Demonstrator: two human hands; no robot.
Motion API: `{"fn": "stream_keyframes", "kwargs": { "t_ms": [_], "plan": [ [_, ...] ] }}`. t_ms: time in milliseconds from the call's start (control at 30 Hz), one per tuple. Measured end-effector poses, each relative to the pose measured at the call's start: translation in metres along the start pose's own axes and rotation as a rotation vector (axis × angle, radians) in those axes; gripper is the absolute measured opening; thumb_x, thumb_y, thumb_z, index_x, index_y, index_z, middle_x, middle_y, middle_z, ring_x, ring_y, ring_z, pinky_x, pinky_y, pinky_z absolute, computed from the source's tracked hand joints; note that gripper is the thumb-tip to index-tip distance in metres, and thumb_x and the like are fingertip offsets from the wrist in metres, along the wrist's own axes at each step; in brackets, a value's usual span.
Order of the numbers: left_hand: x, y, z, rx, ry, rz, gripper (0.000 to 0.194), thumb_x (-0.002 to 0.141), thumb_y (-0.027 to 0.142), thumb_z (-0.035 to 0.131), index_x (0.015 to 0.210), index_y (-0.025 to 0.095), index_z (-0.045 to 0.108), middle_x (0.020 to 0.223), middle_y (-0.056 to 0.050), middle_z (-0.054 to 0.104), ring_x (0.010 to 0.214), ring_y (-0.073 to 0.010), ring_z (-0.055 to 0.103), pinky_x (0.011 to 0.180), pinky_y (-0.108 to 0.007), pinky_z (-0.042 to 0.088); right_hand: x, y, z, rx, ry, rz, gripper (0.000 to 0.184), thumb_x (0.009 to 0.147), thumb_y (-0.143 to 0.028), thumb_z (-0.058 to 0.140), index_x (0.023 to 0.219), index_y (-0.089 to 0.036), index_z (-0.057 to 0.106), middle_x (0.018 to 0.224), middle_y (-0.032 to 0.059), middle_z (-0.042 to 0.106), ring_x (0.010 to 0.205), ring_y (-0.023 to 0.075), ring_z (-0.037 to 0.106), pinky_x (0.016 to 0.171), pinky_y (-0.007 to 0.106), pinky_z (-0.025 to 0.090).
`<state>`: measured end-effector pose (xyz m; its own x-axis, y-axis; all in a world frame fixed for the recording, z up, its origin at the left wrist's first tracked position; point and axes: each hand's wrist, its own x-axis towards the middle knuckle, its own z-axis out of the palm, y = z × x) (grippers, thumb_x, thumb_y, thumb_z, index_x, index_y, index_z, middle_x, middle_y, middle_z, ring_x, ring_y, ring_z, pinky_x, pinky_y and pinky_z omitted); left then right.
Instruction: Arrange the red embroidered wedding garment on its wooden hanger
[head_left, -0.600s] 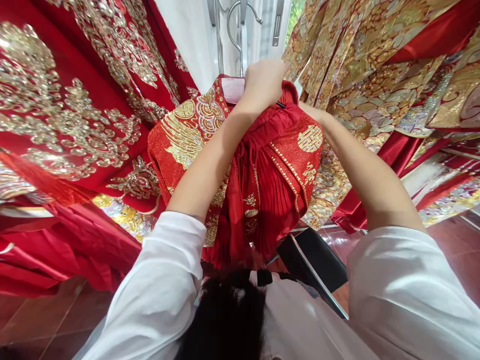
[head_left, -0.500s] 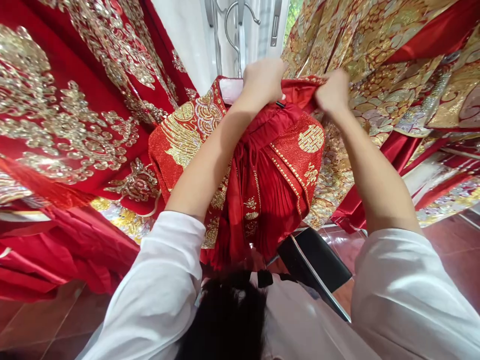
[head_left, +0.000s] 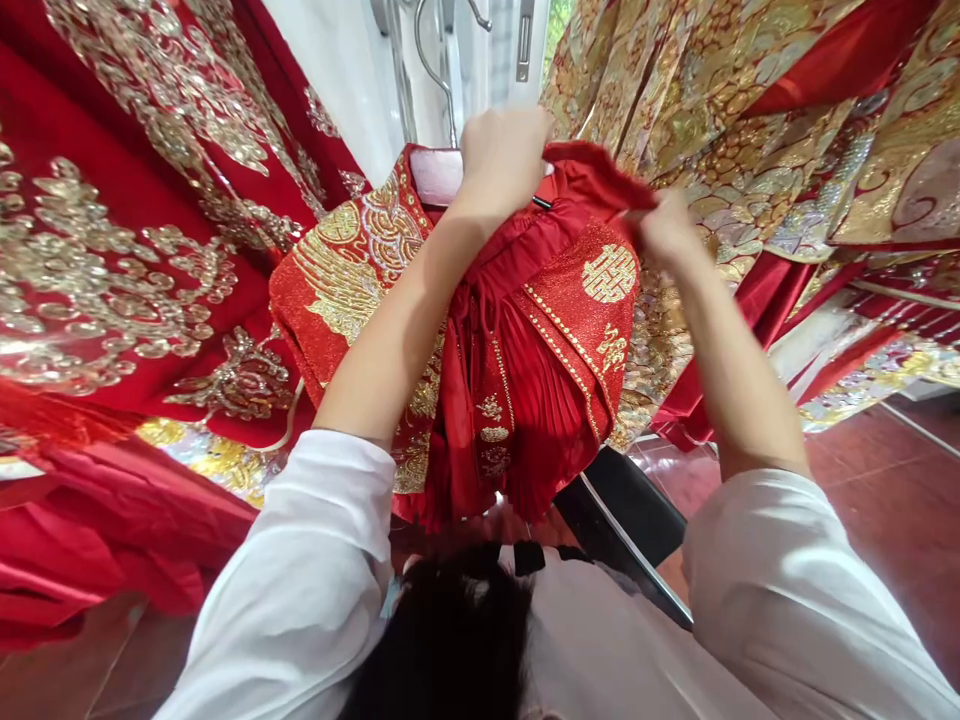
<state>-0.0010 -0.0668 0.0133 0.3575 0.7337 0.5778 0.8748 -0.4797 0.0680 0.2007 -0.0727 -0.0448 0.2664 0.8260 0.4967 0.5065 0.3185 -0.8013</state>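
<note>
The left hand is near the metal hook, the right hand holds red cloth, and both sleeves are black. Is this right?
Not quite: the head view shows both sleeves are white. The rest stands: the left hand is near the metal hook, and the right hand holds red cloth.

The embroidered red jacket (head_left: 611,275) is gripped near its neck by the left hand (head_left: 504,150); its red edge is held out to the side by the blurred right hand (head_left: 671,235). Between its front panels, the pleated skirt (head_left: 536,385) is seen. Above, a metal hook (head_left: 433,72) is shown. The jacket is flanked by a beaded red garment (head_left: 97,235) and gold garments (head_left: 675,90).
</note>
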Motion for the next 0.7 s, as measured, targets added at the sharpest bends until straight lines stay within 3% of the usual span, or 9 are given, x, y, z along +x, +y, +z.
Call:
{"fn": "stream_keyframes", "kwargs": {
  "t_ms": [67, 133, 200, 267, 333, 400, 467, 567, 700],
  "plan": [
    [0.0, 0.004, 0.0, -0.014, -0.01, -0.051, 0.03, 0.085, 0.019, 0.054, 0.114, 0.019, 0.063, 0.118, -0.013, 0.059, 0.112, -0.0337, 0.052, 0.091, -0.047, 0.04, 0.0, -0.021, -0.031, -0.173, 0.253, -0.293, 0.019, 0.069, 0.005, 0.05, 0.068, -0.012, 0.057, 0.074, 0.0017, 0.059, 0.075, 0.0098, 0.052, 0.077, 0.023, 0.04],
    [0.001, 0.004, 0.002, -0.03, -0.01, -0.08, 0.031, 0.088, 0.021, 0.052, 0.118, 0.018, 0.061, 0.12, -0.014, 0.058, 0.114, -0.035, 0.05, 0.092, -0.047, 0.039, 0.0, -0.033, -0.046, -0.282, 0.47, -0.507, 0.024, 0.069, 0.004, 0.05, 0.079, -0.015, 0.059, 0.089, 0.0045, 0.059, 0.09, 0.0139, 0.053, 0.08, 0.022, 0.04],
    [0.003, 0.0, 0.004, -0.031, 0.017, -0.074, 0.032, 0.089, 0.024, 0.049, 0.119, 0.017, 0.06, 0.119, -0.014, 0.058, 0.114, -0.0372, 0.049, 0.092, -0.049, 0.038, -0.002, -0.03, -0.044, -0.315, 0.556, -0.434, 0.022, 0.074, 0.002, 0.047, 0.083, -0.016, 0.053, 0.095, 0.0045, 0.056, 0.094, 0.0125, 0.05, 0.083, 0.019, 0.038],
    [0.004, -0.004, 0.006, -0.03, 0.034, -0.046, 0.033, 0.089, 0.024, 0.048, 0.119, 0.018, 0.06, 0.117, -0.013, 0.058, 0.114, -0.0386, 0.048, 0.093, -0.052, 0.036, -0.004, -0.014, -0.034, -0.339, 0.465, -0.211, 0.016, 0.082, -0.005, 0.046, 0.072, -0.017, 0.046, 0.081, 0.002, 0.051, 0.077, 0.009, 0.045, 0.074, 0.018, 0.037],
    [-0.002, -0.005, 0.007, -0.077, 0.109, 0.056, 0.038, 0.088, 0.021, 0.047, 0.125, 0.02, 0.055, 0.12, -0.01, 0.056, 0.116, -0.0347, 0.047, 0.096, -0.05, 0.037, -0.006, 0.007, -0.031, -0.384, 0.303, -0.054, 0.031, 0.085, -0.015, 0.051, 0.058, -0.019, 0.036, 0.062, -0.0029, 0.038, 0.06, 0.0072, 0.032, 0.061, 0.019, 0.032],
    [-0.017, 0.002, 0.01, -0.159, 0.253, 0.241, 0.041, 0.086, 0.016, 0.045, 0.127, 0.017, 0.053, 0.122, -0.009, 0.054, 0.116, -0.0284, 0.046, 0.097, -0.044, 0.039, -0.009, 0.024, -0.039, -0.478, 0.243, -0.079, 0.039, 0.084, -0.024, 0.056, 0.053, -0.019, 0.032, 0.056, -0.0045, 0.031, 0.055, 0.0068, 0.023, 0.056, 0.022, 0.025],
    [-0.038, 0.015, 0.017, -0.22, 0.312, 0.432, 0.036, 0.086, 0.017, 0.043, 0.119, 0.016, 0.058, 0.119, -0.009, 0.055, 0.112, -0.0256, 0.047, 0.101, -0.04, 0.038, -0.014, 0.034, -0.051, -0.624, 0.245, -0.163, 0.033, 0.086, -0.027, 0.053, 0.059, -0.018, 0.038, 0.06, -0.0025, 0.041, 0.057, 0.0074, 0.026, 0.059, 0.024, 0.025],
    [-0.065, 0.036, 0.039, -0.291, 0.161, 0.53, 0.032, 0.088, 0.024, 0.042, 0.114, 0.02, 0.061, 0.118, -0.009, 0.056, 0.116, -0.0278, 0.046, 0.112, -0.043, 0.024, -0.024, 0.039, -0.068, -0.852, 0.201, -0.225, 0.015, 0.089, -0.025, 0.048, 0.081, -0.013, 0.052, 0.08, 0.006, 0.057, 0.069, 0.011, 0.041, 0.068, 0.025, 0.031],
    [-0.062, 0.042, 0.079, -0.449, 0.066, 0.425, 0.039, 0.088, 0.021, 0.037, 0.123, 0.02, 0.056, 0.125, -0.009, 0.054, 0.13, -0.0273, 0.035, 0.116, -0.049, 0.012, -0.029, 0.017, -0.094, -0.91, -0.075, -0.104, 0.018, 0.083, -0.011, 0.051, 0.101, -0.009, 0.053, 0.102, 0.0135, 0.057, 0.103, 0.0213, 0.047, 0.091, 0.033, 0.032]
  ]
}}
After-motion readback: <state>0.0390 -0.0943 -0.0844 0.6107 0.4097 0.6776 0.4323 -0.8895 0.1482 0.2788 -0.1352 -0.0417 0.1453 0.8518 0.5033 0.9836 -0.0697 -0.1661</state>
